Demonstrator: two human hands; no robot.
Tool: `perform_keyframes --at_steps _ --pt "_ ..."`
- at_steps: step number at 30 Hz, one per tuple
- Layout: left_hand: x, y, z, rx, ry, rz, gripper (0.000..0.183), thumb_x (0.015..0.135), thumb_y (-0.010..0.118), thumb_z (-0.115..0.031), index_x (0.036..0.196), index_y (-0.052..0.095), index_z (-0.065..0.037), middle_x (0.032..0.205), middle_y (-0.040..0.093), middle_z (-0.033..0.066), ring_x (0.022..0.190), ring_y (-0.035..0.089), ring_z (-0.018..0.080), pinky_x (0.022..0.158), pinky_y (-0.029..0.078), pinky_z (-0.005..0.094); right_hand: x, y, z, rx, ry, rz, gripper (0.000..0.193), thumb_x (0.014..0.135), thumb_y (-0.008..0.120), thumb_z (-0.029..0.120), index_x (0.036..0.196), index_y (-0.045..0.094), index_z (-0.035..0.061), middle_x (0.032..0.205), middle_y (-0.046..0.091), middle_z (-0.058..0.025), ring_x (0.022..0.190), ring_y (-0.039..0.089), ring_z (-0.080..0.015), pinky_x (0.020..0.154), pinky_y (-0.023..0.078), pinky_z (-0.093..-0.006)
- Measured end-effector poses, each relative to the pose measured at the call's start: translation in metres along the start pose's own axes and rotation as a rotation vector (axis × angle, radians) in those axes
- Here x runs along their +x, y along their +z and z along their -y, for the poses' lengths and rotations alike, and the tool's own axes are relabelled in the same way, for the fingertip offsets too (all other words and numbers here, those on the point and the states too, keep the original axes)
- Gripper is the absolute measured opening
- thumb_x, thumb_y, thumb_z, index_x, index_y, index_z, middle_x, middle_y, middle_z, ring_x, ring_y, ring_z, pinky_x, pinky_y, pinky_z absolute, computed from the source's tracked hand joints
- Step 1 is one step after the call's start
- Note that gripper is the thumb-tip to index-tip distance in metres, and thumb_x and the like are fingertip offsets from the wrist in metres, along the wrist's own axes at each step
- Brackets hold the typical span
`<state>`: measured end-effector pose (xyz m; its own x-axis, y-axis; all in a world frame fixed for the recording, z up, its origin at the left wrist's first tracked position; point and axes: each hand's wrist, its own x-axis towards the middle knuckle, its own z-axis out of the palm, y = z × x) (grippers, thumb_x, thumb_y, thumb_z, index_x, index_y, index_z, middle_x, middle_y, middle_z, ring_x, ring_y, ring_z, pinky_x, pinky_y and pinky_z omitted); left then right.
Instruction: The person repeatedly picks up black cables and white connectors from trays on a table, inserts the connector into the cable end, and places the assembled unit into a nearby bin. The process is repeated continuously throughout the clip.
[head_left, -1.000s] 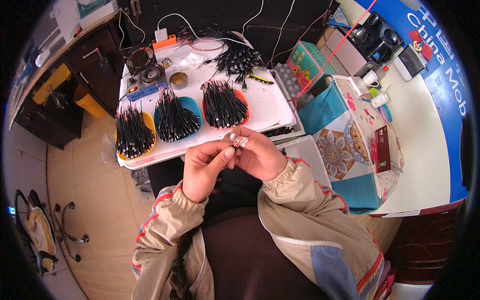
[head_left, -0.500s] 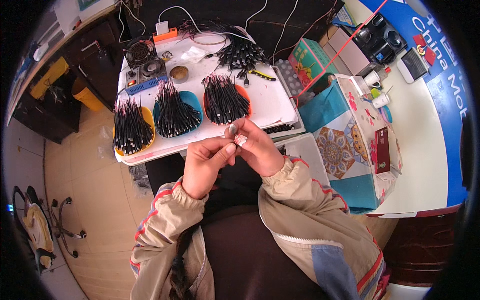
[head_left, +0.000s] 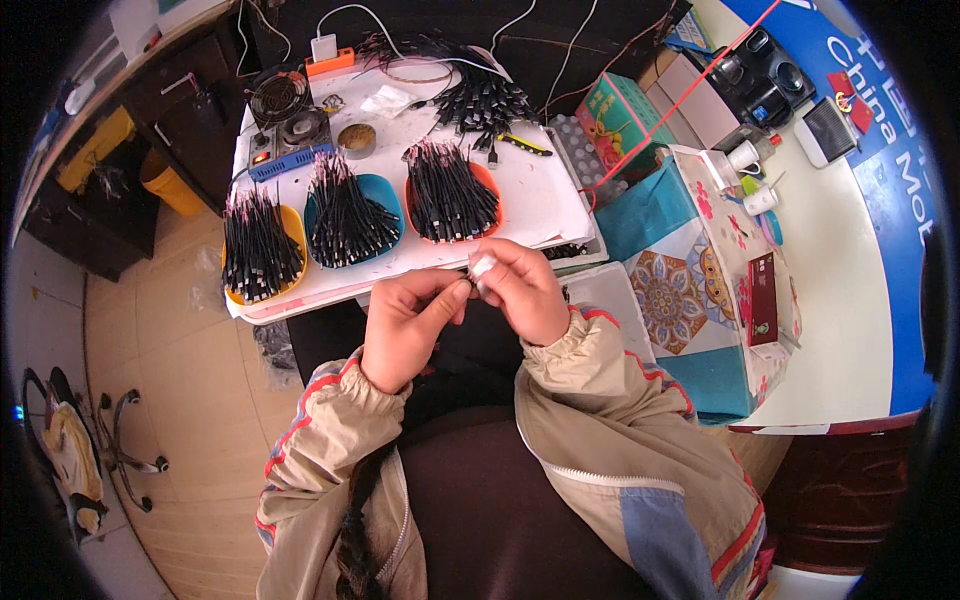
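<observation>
my left hand (head_left: 408,325) and right hand (head_left: 523,290) meet just in front of the near edge of the white work surface (head_left: 545,205), above my lap. between the fingertips of both hands sits a small pale part (head_left: 482,266), pinched from the left by my left thumb and forefinger and cupped from the right by my right fingers; each grip is closed on it, though the part is too small to tell exactly what it is. it hangs at the surface's near edge, not resting on it.

on the surface, just beyond my hands, three shallow trays stand in a row, each heaped with short black cables with pinkish ends: a yellow tray (head_left: 257,262) at the left, a blue tray (head_left: 350,215) in the middle and an orange tray (head_left: 450,195) at the right, nearest my right hand. farther off lies a loose heap of black cables (head_left: 480,95), with a small round tin (head_left: 357,138) and a small black fan (head_left: 278,97) at the far left. a white charger on an orange block (head_left: 327,55) sits at the far edge.

to the right of the surface stands a patterned blue box (head_left: 690,290) with a dark red packet (head_left: 764,300) against it. on the floor at the left is a swivel chair base (head_left: 125,460).
</observation>
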<state>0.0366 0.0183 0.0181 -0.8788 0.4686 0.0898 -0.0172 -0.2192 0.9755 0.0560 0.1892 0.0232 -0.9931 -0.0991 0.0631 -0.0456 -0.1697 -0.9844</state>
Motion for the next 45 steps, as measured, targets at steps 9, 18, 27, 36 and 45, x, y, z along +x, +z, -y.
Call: perform_keyframes --at_steps 9,18,27,36,45 --pt "-0.005 -0.012 -0.009 -0.172 -0.133 0.087 0.014 0.091 0.062 -0.012 0.090 0.068 0.000 0.067 0.058 -0.0023 0.059 0.048 0.0028 0.052 0.036 0.0176 -0.004 -0.032 0.014 -0.443 -0.244 0.147 0.021 0.089 0.063 0.018 0.100 0.060 -0.0001 0.085 0.062 -0.0066 0.076 0.057 -0.0130 0.065 0.044 -0.0261" --pt "-0.008 -0.011 -0.013 -0.180 -0.175 0.186 0.017 0.091 0.062 -0.016 0.090 0.068 0.000 0.067 0.057 -0.0033 0.059 0.047 0.0014 0.051 0.034 0.0170 -0.003 -0.020 0.045 -0.833 -0.648 0.242 0.028 0.068 0.070 -0.002 0.094 0.059 0.0013 0.091 0.059 -0.0102 0.083 0.058 -0.0294 0.074 0.048 -0.0378" --pt "-0.003 0.002 -0.009 0.973 0.841 -0.028 0.019 0.075 0.064 0.001 0.094 0.061 0.000 0.068 0.057 0.0122 0.060 0.057 0.0299 0.055 0.047 0.0367 -0.015 -0.022 0.017 -0.072 0.161 0.231 0.012 0.096 0.051 0.013 0.096 0.053 0.0008 0.085 0.051 0.0001 0.076 0.047 -0.0095 0.068 0.041 -0.0263" --pt "-0.006 0.000 -0.010 0.398 0.281 0.018 0.007 0.083 0.063 0.000 0.089 0.066 0.004 0.067 0.061 0.0102 0.057 0.057 0.0180 0.054 0.045 0.0277 -0.017 -0.019 0.027 -0.909 -0.594 0.052 0.025 0.072 0.069 0.001 0.094 0.058 0.0049 0.086 0.057 -0.0071 0.078 0.056 -0.0214 0.069 0.045 -0.0324" --pt "-0.004 0.004 -0.001 1.059 0.843 -0.044 0.010 0.080 0.062 0.000 0.090 0.063 0.002 0.064 0.056 0.0089 0.059 0.058 0.0228 0.052 0.046 0.0312 -0.020 -0.017 0.015 -0.398 0.096 0.082 0.007 0.089 0.058 0.009 0.088 0.057 0.0018 0.079 0.056 -0.0013 0.069 0.051 -0.0094 0.062 0.041 -0.0259"
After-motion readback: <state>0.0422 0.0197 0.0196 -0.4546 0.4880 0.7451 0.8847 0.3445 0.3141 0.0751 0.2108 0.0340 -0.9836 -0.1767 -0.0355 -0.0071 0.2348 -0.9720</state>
